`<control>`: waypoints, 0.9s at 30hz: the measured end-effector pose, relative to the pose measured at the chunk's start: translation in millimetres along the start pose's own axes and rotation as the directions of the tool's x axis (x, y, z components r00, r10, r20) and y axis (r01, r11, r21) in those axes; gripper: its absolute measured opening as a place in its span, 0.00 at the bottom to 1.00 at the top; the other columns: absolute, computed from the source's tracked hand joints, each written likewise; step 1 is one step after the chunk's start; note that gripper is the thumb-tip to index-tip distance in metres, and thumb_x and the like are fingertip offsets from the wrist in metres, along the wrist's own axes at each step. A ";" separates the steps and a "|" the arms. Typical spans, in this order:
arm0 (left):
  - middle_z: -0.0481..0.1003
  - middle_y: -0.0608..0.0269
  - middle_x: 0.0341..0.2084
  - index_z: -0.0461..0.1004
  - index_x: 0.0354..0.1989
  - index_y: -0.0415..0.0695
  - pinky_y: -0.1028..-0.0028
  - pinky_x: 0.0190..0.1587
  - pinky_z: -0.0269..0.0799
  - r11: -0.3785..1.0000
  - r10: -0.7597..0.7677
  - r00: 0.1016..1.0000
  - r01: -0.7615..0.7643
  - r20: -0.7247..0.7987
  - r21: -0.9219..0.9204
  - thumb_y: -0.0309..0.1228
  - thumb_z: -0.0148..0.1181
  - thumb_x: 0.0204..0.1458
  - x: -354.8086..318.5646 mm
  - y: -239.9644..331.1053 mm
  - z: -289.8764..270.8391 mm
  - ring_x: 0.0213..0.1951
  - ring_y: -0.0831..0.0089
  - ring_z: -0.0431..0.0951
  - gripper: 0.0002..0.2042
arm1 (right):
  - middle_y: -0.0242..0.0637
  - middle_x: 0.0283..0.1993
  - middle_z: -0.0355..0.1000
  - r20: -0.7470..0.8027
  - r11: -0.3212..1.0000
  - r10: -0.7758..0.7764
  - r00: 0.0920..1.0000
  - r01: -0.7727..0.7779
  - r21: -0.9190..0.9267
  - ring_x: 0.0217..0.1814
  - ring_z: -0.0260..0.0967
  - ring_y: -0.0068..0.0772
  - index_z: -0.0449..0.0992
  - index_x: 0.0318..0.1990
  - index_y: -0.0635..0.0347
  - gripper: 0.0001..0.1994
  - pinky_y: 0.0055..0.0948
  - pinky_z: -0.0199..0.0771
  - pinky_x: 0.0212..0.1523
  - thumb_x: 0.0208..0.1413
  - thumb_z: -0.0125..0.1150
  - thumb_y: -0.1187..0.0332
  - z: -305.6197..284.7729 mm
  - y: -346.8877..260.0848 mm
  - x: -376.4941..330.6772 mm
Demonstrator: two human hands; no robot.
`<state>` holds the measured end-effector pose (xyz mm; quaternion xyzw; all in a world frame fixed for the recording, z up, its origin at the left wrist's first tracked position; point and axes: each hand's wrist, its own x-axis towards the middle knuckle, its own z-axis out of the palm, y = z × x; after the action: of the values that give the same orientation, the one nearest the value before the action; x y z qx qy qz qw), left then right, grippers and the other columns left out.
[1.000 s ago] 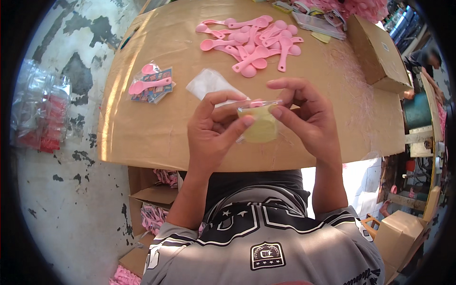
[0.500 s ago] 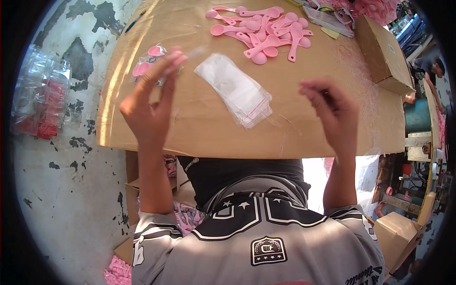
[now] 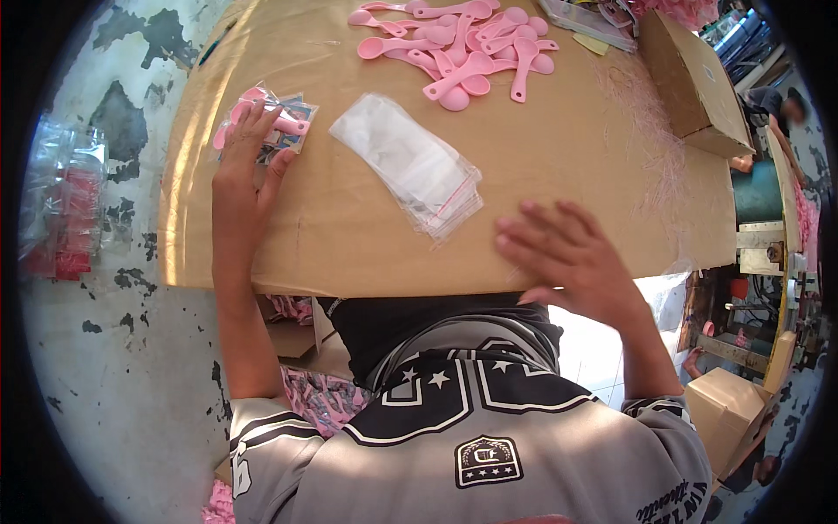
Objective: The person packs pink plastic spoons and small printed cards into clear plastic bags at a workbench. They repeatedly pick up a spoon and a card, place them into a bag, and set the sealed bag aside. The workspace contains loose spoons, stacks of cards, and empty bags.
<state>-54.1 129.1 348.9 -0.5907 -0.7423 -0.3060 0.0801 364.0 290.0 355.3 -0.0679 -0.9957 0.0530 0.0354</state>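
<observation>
My left hand (image 3: pixel 244 162) lies over the bagged pink spoons (image 3: pixel 288 125) at the table's left, its fingers stretched across the clear wrapping and the thumb apart. These packets also show bluish printed pieces, and my fingers hide part of them. My right hand (image 3: pixel 567 258), a little blurred, hovers by the table's near edge with its fingers spread and nothing in it. Between the two hands lies a fanned stack of clear plastic bags (image 3: pixel 406 162). Beyond them, a heap of loose pink spoons (image 3: pixel 467 52) covers the far middle of the table.
The table (image 3: pixel 349 253) has a brown cardboard-like top. At its right stand a cardboard box (image 3: pixel 694 83) and a scatter of thin plastic strips (image 3: pixel 650 131). A pen (image 3: pixel 214 44) lies at the far left edge. Further right, another person (image 3: pixel 772 105) is partly visible.
My left hand has come down onto the packets at the left, where a bagged spoon now lies. My right hand has moved left and nearer, its fingers spreading. The view has shifted slightly.
</observation>
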 end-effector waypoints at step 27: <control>0.78 0.56 0.67 0.81 0.62 0.42 0.51 0.76 0.65 0.941 0.279 0.906 -0.191 0.318 -0.280 0.26 0.64 0.63 -13.0 88.3 47.8 0.73 0.55 0.72 0.18 | 0.36 0.88 0.51 0.224 0.965 0.224 0.949 -0.183 -0.190 0.91 0.41 0.38 0.60 0.82 0.51 0.48 0.53 0.34 0.88 0.62 0.53 0.31 -11.3 38.6 -58.8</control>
<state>43.0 154.7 336.2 -0.7268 -0.6244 -0.2714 -0.0907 428.0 321.0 358.5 -0.1660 -0.9810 -0.0193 -0.0985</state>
